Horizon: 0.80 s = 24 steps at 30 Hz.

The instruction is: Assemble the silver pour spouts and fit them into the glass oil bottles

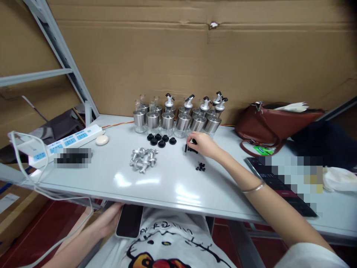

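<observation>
My right hand (201, 144) reaches over the white table (173, 186), fingers curled on small black parts (190, 149) just in front of the glass dispenser bottles (178, 118). Several bottles stand in a row; the right ones carry pour spouts, the left ones are bare. Black round stoppers (161, 140) lie before them, silver spout pieces (143, 160) in a heap to the left, tiny black caps (200, 166) near my wrist. My left hand (111, 220) is below the table edge, holding a black phone (129, 221) against my lap.
A white power strip (67, 143) and a pale oval object (102, 140) lie at the left with a white cable hanging off the edge. A brown leather bag (267, 125) and a dark keyboard-like object (279, 182) sit at the right. Cardboard lines the back wall.
</observation>
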Available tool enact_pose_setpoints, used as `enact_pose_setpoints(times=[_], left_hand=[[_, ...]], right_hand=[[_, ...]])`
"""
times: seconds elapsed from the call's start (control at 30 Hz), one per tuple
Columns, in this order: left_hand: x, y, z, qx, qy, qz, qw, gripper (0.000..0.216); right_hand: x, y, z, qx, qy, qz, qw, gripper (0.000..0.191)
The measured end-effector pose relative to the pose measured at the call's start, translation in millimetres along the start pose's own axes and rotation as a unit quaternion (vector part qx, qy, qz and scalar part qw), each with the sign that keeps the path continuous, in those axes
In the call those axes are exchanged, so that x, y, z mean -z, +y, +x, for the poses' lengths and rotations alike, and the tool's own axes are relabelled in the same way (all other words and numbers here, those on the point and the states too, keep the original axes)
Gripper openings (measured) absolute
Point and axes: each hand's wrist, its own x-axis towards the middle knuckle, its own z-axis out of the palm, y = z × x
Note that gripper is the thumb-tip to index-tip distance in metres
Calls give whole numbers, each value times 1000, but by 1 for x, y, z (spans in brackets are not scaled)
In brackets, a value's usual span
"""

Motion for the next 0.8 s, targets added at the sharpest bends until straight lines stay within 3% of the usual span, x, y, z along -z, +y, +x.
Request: enact_pose_setpoints(times=[0.1, 0.23, 0.33, 0.47, 0.63, 0.8], left_hand=[[5, 2, -5, 17, 7, 45, 999, 6], [3, 2, -8, -5, 12, 46, 999, 9], [0, 2, -5, -8, -7, 30, 999, 12], [-1, 3, -1, -25, -25, 12, 999, 19], [-3, 4, -11, -35, -15, 93, 995, 13], [-4, 3, -20, -80, -64, 96, 990, 44]], right_hand=[[1, -8, -10, 40, -40, 9, 998, 14], [5, -15, -10, -2, -77, -96, 992, 15], [9, -22, 2, -27, -72, -121, 990, 22], [4, -37, 24, -2, -52, -97, 994, 33], [-12, -46, 38, 20, -40, -97, 994, 36], [-21, -44, 36, 12, -38, -82, 996, 43]])
